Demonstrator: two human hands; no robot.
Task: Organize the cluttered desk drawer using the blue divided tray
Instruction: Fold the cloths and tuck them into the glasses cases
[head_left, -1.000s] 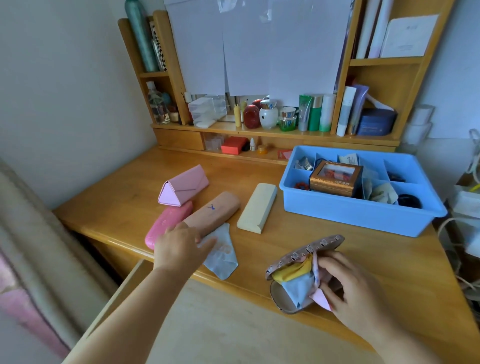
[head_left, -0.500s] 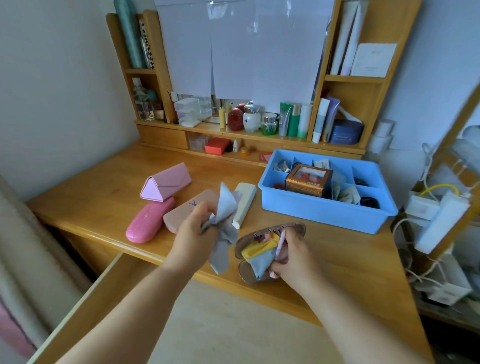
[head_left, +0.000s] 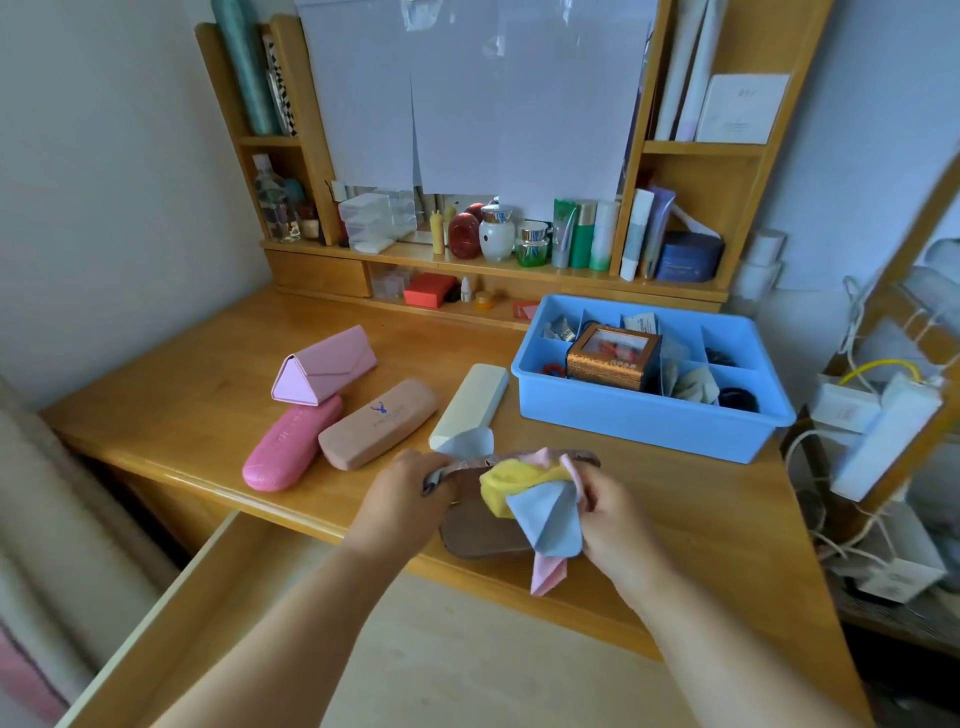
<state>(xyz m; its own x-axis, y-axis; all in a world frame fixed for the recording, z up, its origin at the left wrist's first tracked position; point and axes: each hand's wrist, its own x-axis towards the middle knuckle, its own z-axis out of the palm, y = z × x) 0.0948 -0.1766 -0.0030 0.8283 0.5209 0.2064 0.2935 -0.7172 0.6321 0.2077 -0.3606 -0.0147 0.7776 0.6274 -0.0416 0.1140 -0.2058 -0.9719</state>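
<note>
An open brown glasses case lies at the desk's front edge, stuffed with yellow, blue and pink cleaning cloths. My left hand grips a light blue cloth against the case's lid. My right hand pinches the bundle of cloths at the case's right side. The blue divided tray stands behind on the right and holds a bronze box, papers and small dark items.
Four shut glasses cases lie left of the tray: pink triangular, hot pink, tan, cream. The open drawer juts out below left. Shelves with bottles stand behind; cables and boxes at right.
My left hand picked the light blue cloth up off the desk and carried it right to the brown case. My right hand stayed on the cloths in the case.
</note>
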